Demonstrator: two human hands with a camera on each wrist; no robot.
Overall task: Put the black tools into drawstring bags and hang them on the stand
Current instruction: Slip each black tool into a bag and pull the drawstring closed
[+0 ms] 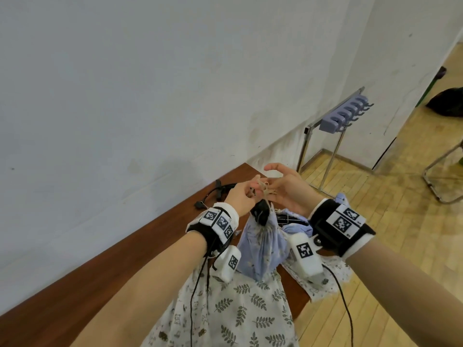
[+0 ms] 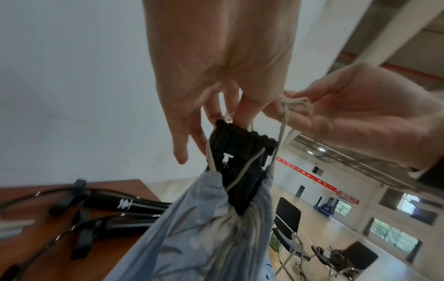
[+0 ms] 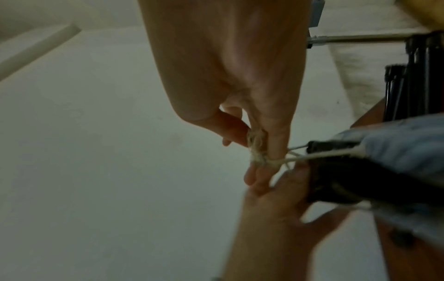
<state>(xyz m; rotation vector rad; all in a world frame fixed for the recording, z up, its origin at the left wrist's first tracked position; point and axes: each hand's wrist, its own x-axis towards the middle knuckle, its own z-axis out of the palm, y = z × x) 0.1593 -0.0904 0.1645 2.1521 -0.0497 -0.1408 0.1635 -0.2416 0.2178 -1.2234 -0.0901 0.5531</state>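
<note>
A light blue drawstring bag (image 1: 260, 244) hangs in the air above the brown table (image 1: 105, 266), with a black tool (image 1: 260, 212) sticking out of its gathered mouth (image 2: 240, 192). My left hand (image 1: 241, 197) pinches the beige drawstring (image 2: 283, 121) just above the tool. My right hand (image 1: 285, 187) holds the knotted cord ends (image 3: 258, 150) between thumb and fingers, close against the left. The stand (image 1: 333, 123) with grey hooks (image 1: 347, 113) is to the right, by the wall.
More black tools with straps (image 2: 115, 211) lie on the table at the far corner (image 1: 218, 190). Another blue bag (image 1: 298, 227) and white leaf-print bags (image 1: 240, 314) lie beneath my wrists. A chair frame (image 1: 441, 176) stands on the wooden floor at right.
</note>
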